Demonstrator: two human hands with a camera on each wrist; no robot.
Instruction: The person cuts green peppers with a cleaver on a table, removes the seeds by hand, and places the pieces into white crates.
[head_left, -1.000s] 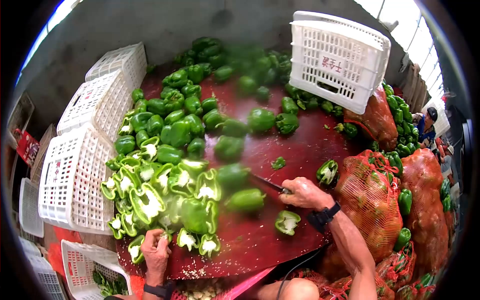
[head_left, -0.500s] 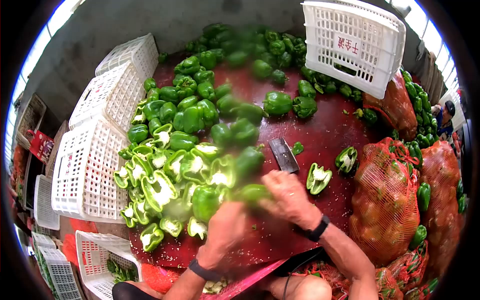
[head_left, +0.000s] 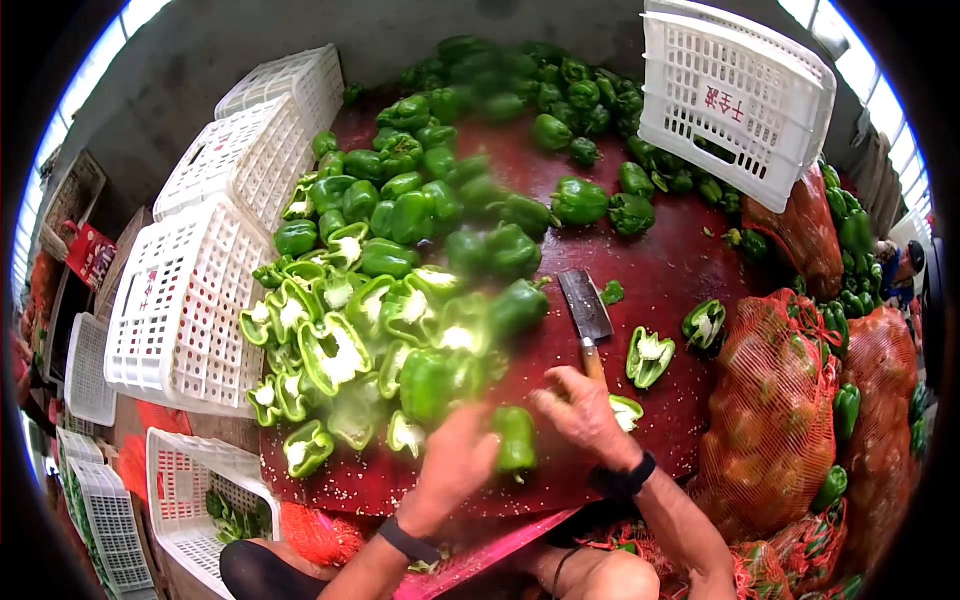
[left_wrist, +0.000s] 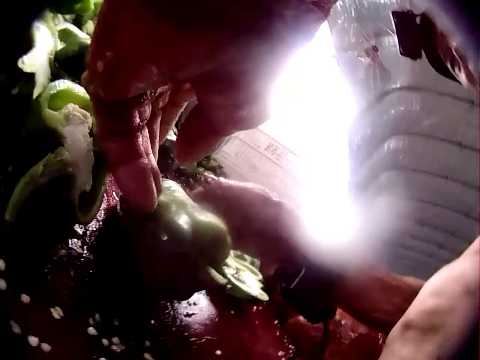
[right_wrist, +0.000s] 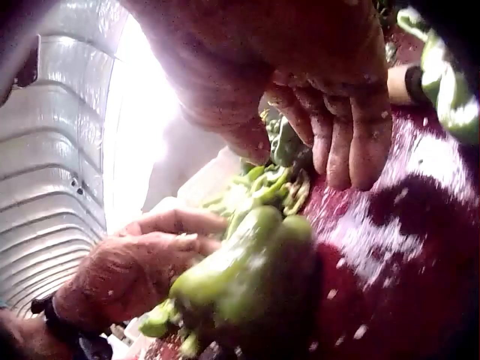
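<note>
A whole green bell pepper lies on the red tabletop between the two hands. My left hand is at its left side; in the left wrist view its extended fingertips reach the pepper. My right hand hovers right of the pepper, fingers loosely bent and holding nothing, as the right wrist view shows. Beyond that hand lies a knife with a broad dark blade and wooden handle. Cut pepper halves lie beside the knife, one partly hidden behind the right hand.
Cut halves and whole peppers are heaped on the left and at the back. White crates line the left edge; another crate stands at back right. Red mesh sacks crowd the right side.
A second ago my right hand held the knife; it then let go, leaving it on the table. My left hand came from the lower-left cut halves to the pepper in the middle. The head view shifted.
</note>
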